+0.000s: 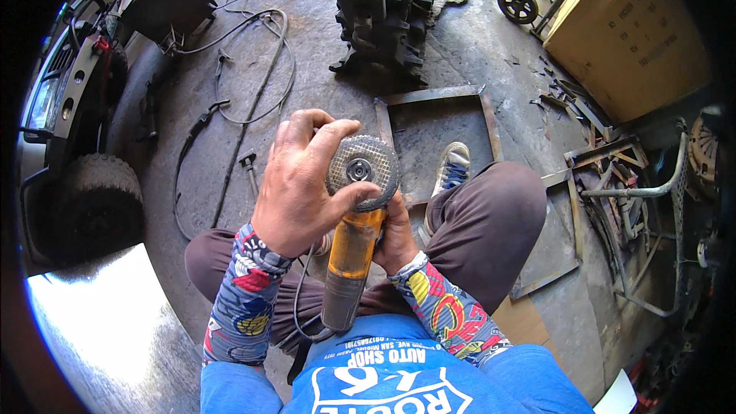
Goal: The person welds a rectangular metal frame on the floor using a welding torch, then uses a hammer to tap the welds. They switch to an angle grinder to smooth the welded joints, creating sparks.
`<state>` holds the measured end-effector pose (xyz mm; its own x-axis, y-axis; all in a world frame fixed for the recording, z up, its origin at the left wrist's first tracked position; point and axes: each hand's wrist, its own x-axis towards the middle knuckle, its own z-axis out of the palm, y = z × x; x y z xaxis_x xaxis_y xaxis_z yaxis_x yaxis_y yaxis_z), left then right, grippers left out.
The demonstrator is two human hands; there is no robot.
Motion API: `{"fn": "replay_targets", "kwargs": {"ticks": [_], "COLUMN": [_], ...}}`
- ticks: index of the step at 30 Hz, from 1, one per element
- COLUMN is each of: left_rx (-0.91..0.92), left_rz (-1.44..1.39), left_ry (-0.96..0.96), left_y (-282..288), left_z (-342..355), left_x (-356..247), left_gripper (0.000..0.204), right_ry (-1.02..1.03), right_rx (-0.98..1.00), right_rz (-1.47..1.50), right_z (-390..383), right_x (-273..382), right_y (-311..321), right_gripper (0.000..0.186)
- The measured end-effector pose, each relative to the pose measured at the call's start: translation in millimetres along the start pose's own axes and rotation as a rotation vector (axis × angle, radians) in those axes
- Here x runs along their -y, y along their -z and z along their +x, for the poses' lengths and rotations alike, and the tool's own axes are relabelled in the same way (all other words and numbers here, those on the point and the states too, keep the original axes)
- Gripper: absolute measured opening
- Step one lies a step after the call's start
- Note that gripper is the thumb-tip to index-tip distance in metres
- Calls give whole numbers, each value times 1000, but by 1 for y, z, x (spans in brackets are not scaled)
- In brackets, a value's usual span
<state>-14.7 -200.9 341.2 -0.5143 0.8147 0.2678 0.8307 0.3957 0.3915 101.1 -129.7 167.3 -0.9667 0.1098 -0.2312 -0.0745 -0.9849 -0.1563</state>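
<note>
An angle grinder [353, 253] with a yellow and dark body stands upright between my knees, its head away from me and its rear end close to my blue shirt. On its head sits a round, mesh-patterned grinding disc [381, 162], face up, with a metal nut in the centre. My left hand [295, 184] is closed on the disc, fingers over its far left edge and thumb across its near face. Gripping the grinder from the right, just below the disc, is my right hand [397, 239]; some of its fingers are hidden behind the tool.
A rectangular metal frame [491, 126] lies on the floor around my shoe [454, 165]. Ahead stands a dark engine block [383, 19]. Cables [264, 80] and a hammer [249, 169] lie left, near a vehicle tyre [100, 192]. Right are scrap metal, a tubular frame [678, 176] and a large carton [629, 38].
</note>
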Motion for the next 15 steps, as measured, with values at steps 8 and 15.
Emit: {"fn": "replay_targets", "kwargs": {"ticks": [8,15], "left_rx": [-315,-221], "left_rz": [171,-85], "left_ry": [100,321], "left_y": [31,-37], "left_z": [-8,-18], "left_x": [31,-21], "left_gripper": [24,94], "right_ry": [7,20], "right_rx": [12,-157], "right_rz": [-39,-196], "right_z": [2,0], "right_x": [-1,-7], "right_y": [1,6], "right_gripper": [86,86]}}
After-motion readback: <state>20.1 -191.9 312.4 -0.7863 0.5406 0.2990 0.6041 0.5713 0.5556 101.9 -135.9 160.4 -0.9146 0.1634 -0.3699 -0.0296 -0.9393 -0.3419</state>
